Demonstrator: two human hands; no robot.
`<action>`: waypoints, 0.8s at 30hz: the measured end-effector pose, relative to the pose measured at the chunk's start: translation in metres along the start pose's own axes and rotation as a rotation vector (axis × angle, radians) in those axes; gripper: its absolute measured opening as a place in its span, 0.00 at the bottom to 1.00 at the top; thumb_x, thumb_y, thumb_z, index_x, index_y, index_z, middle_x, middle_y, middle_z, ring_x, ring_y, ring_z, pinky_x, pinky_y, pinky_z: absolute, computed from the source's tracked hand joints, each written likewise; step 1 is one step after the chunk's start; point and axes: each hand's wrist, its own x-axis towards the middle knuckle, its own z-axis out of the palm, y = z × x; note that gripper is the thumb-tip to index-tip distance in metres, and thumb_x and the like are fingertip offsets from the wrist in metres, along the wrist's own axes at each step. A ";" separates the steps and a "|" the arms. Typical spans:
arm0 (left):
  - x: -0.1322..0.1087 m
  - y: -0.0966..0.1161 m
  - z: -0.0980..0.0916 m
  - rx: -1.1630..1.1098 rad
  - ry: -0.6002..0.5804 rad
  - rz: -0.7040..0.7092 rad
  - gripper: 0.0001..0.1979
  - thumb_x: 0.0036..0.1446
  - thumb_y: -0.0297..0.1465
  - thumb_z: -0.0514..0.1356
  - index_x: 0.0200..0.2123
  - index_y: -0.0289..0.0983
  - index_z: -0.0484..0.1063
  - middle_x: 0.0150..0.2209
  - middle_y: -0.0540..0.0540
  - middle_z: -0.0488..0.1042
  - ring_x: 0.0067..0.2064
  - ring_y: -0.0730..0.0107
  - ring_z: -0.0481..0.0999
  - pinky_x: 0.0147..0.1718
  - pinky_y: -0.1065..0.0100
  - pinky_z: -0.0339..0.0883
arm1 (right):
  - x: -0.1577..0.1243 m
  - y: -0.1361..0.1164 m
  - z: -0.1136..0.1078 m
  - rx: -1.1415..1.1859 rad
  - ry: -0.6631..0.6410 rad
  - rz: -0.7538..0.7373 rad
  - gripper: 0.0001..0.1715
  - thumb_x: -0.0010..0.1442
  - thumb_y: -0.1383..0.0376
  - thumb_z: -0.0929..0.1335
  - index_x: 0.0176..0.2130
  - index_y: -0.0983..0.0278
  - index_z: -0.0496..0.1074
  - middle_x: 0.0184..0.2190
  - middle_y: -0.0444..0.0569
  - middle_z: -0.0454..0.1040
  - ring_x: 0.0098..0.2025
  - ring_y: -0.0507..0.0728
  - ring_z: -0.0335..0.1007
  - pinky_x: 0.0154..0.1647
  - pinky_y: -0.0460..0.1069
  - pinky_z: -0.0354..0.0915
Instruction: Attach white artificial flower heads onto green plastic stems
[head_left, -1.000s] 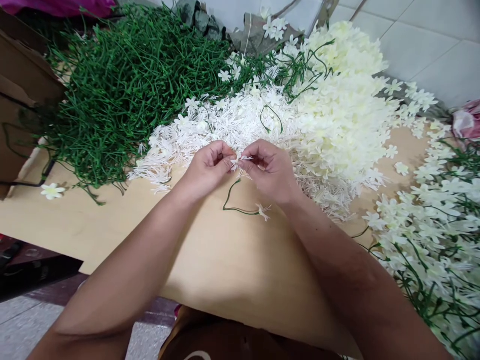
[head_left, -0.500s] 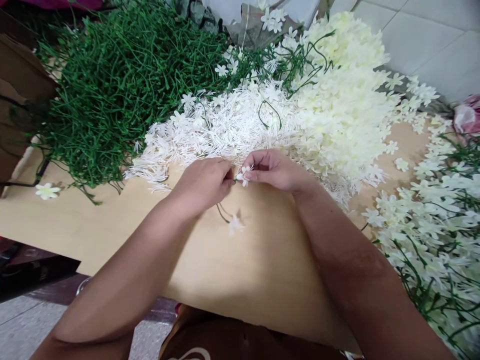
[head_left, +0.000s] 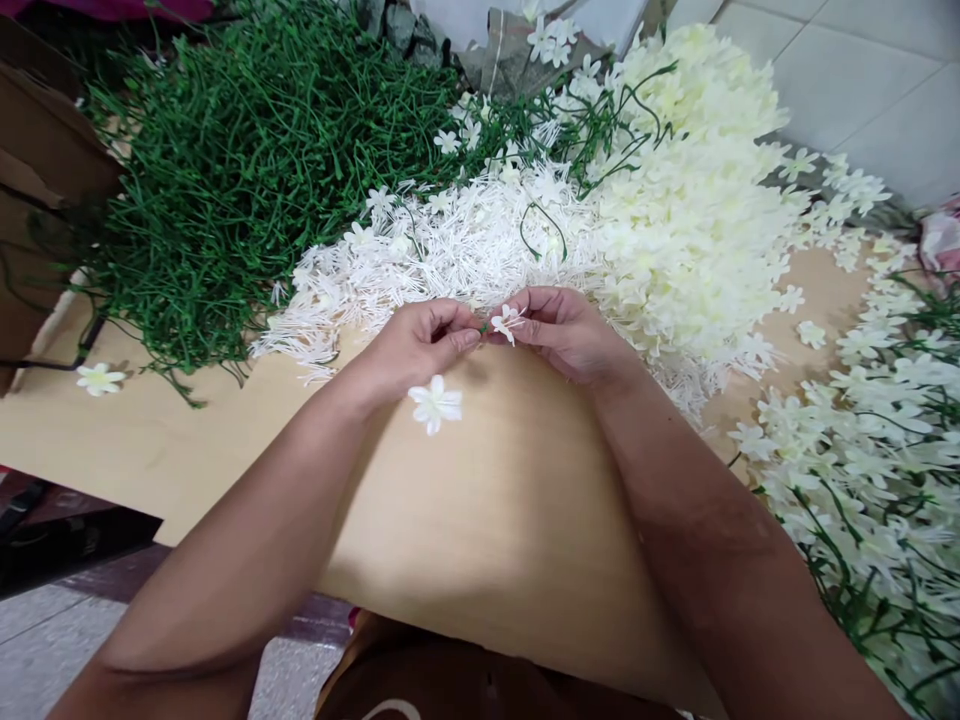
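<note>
My left hand [head_left: 427, 345] pinches a green artificial stem, and only its short tip [head_left: 486, 327] shows beyond thumb and finger. My right hand [head_left: 566, 330] has its thumb and fingers closed on a small white artificial flower [head_left: 507, 322] at that tip. Fingertips of both hands almost meet above the board. Just below my left hand, another white flower [head_left: 436, 404] faces up; whether it joins the held stem is hidden. Close behind the hands lies a heap of thin white stamens [head_left: 465, 240].
A big pile of green stems [head_left: 262, 150] fills the back left. Loose cream petals [head_left: 690, 200] are heaped at the back right. Finished-looking flowers on stems [head_left: 870, 450] cover the right side. One loose blossom [head_left: 100, 378] rests on the wooden board [head_left: 510, 530] near a cardboard box [head_left: 45, 190].
The flower below my left hand has swung left and turned its face upward. My left hand has turned so its thumb shows, and both hands remain at the held flower.
</note>
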 end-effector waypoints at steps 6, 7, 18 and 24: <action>-0.002 0.006 -0.002 -0.014 -0.010 0.009 0.09 0.48 0.35 0.65 0.26 0.34 0.71 0.22 0.51 0.68 0.26 0.75 0.65 0.25 0.72 0.57 | 0.000 0.002 0.002 0.004 0.047 0.027 0.24 0.37 0.55 0.80 0.28 0.64 0.71 0.23 0.42 0.74 0.25 0.49 0.69 0.28 0.46 0.65; -0.001 0.005 -0.002 -0.018 -0.012 0.006 0.10 0.48 0.35 0.64 0.26 0.34 0.71 0.23 0.51 0.68 0.26 0.75 0.65 0.25 0.72 0.57 | 0.000 0.002 0.003 0.001 0.050 0.026 0.24 0.37 0.55 0.80 0.28 0.64 0.71 0.23 0.42 0.74 0.25 0.49 0.68 0.28 0.46 0.65; 0.002 0.006 -0.002 -0.022 0.038 0.028 0.15 0.48 0.40 0.65 0.23 0.35 0.68 0.21 0.52 0.66 0.24 0.78 0.62 0.23 0.73 0.54 | 0.003 0.002 0.015 -0.261 0.055 -0.130 0.26 0.39 0.49 0.78 0.26 0.64 0.69 0.24 0.43 0.72 0.27 0.48 0.65 0.29 0.45 0.62; 0.006 0.002 0.001 0.042 0.117 0.003 0.12 0.49 0.35 0.62 0.21 0.36 0.64 0.18 0.55 0.60 0.22 0.79 0.55 0.22 0.72 0.50 | 0.003 0.008 0.023 -0.298 0.109 -0.216 0.26 0.41 0.50 0.78 0.26 0.64 0.67 0.25 0.44 0.70 0.29 0.50 0.66 0.32 0.47 0.64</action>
